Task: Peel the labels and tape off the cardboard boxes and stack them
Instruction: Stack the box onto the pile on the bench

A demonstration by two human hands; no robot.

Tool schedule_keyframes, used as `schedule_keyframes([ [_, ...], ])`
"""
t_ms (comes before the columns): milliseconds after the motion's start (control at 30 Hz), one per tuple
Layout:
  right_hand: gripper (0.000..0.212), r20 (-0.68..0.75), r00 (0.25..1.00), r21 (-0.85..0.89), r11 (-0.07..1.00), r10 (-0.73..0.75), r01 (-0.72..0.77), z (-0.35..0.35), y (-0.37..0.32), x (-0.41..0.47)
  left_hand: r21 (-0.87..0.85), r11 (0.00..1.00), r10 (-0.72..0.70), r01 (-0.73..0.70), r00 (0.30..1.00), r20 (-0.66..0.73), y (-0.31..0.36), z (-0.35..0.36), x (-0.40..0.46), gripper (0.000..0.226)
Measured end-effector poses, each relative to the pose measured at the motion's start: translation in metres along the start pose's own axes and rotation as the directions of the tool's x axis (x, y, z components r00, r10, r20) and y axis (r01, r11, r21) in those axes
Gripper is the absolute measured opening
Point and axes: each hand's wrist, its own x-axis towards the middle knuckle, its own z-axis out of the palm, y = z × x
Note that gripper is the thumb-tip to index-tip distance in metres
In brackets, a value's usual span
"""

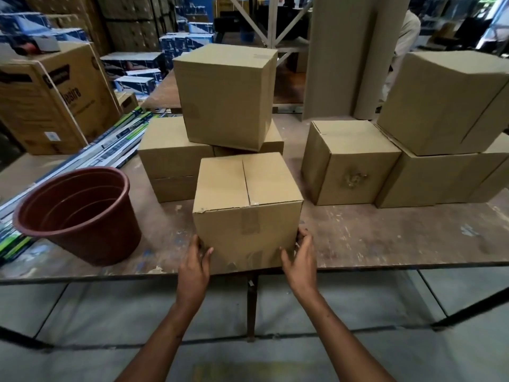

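At the near edge of the worn table (385,238), your 2 hands frame a closed cardboard box (248,205). Your left hand (194,264) rests against the box's lower left corner, thumb on the front face and the other fingers hidden round the side, so you cannot tell how tightly they curl. Your right hand (301,257) holds the lower right corner the same way, thumb laid on the front face and fingers wrapped round the right side. The box sits on the table with its top flaps shut, and a strip of clear tape (250,220) runs down from the top seam onto the front face; more tape remnants (254,259) show near the bottom edge between your hands.

Just behind this box stands a stack: 2 low boxes (170,161) side by side with 1 larger box (225,95) set on top, slightly turned. To your right there is a second group, with 1 box (349,164) bearing a torn patch on its front face, touching a lower box (429,180) that carries a tilted box (446,100) above it.

To your left, a brown plastic bucket (80,213) leans on its side-bottom edge, mouth tipped toward you and up. Behind it lie long flat packages (110,144) along the table. A large printed carton (52,97) stands at far left, and a roll of corrugated sheet (341,56) rises upright behind the right-hand boxes.
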Motion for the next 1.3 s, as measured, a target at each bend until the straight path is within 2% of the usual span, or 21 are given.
schedule_keyframes([
  [200,0.070,0.137,0.990,-0.083,0.997,0.016,-0.005,0.006,0.028,0.003,-0.025,0.991,-0.133,0.134,0.991,0.030,-0.016,0.013,0.003,0.052],
  [400,0.075,0.203,0.979,-0.049,0.998,-0.016,0.027,-0.001,0.030,0.008,0.008,0.979,-0.204,0.204,0.977,0.063,-0.013,0.017,0.009,0.054],
  [500,0.069,0.154,0.988,0.015,0.999,0.033,-0.035,-0.010,0.015,0.013,-0.041,0.988,-0.145,0.149,0.985,0.093,0.005,0.007,0.009,0.082],
  [567,0.063,0.042,0.999,0.067,0.998,-0.002,-0.001,-0.022,-0.006,0.020,-0.018,0.998,-0.059,0.059,0.998,-0.014,0.034,-0.003,0.013,0.102],
  [633,0.059,-0.053,0.989,0.038,0.989,-0.138,0.140,-0.036,-0.037,0.032,0.074,0.992,0.109,-0.100,0.987,-0.120,0.070,-0.015,0.026,0.093],
  [667,0.058,-0.051,0.974,-0.018,0.976,-0.219,0.218,-0.040,-0.052,0.040,0.140,0.979,0.168,-0.150,0.977,-0.128,0.085,-0.019,0.035,0.083],
  [700,0.056,-0.006,0.954,-0.095,0.950,-0.300,0.298,-0.042,-0.066,0.049,0.217,0.960,0.202,-0.175,0.974,-0.106,0.096,-0.021,0.046,0.073],
  [767,0.050,0.173,0.899,-0.283,0.854,-0.403,0.438,-0.034,-0.082,0.067,0.362,0.915,0.200,-0.178,0.980,-0.023,0.107,-0.019,0.072,0.059],
  [833,0.051,0.385,0.845,-0.410,0.752,-0.371,0.517,-0.022,-0.088,0.077,0.450,0.885,0.111,-0.120,0.993,0.048,0.111,-0.014,0.095,0.060],
  [900,0.056,0.489,0.810,-0.474,0.680,-0.325,0.559,-0.016,-0.085,0.078,0.473,0.879,-0.004,-0.055,0.993,0.122,0.110,-0.008,0.108,0.065],
  [967,0.062,0.482,0.814,-0.512,0.650,-0.323,0.562,-0.017,-0.078,0.076,0.497,0.866,-0.042,-0.049,0.985,0.169,0.103,-0.004,0.109,0.073],
  [1100,0.075,0.409,0.871,-0.585,0.655,-0.271,0.479,-0.018,-0.076,0.069,0.529,0.846,-0.004,-0.069,0.991,0.137,0.096,0.001,0.105,0.081],
  [1233,0.070,0.544,0.768,-0.479,0.627,-0.337,0.614,-0.002,-0.093,0.062,0.582,0.809,0.003,-0.078,0.992,0.130,0.100,0.000,0.105,0.081],
  [1300,0.067,0.561,0.754,-0.458,0.630,-0.342,0.627,0.002,-0.100,0.070,0.595,0.800,-0.005,-0.076,0.991,0.134,0.099,-0.001,0.105,0.080],
])
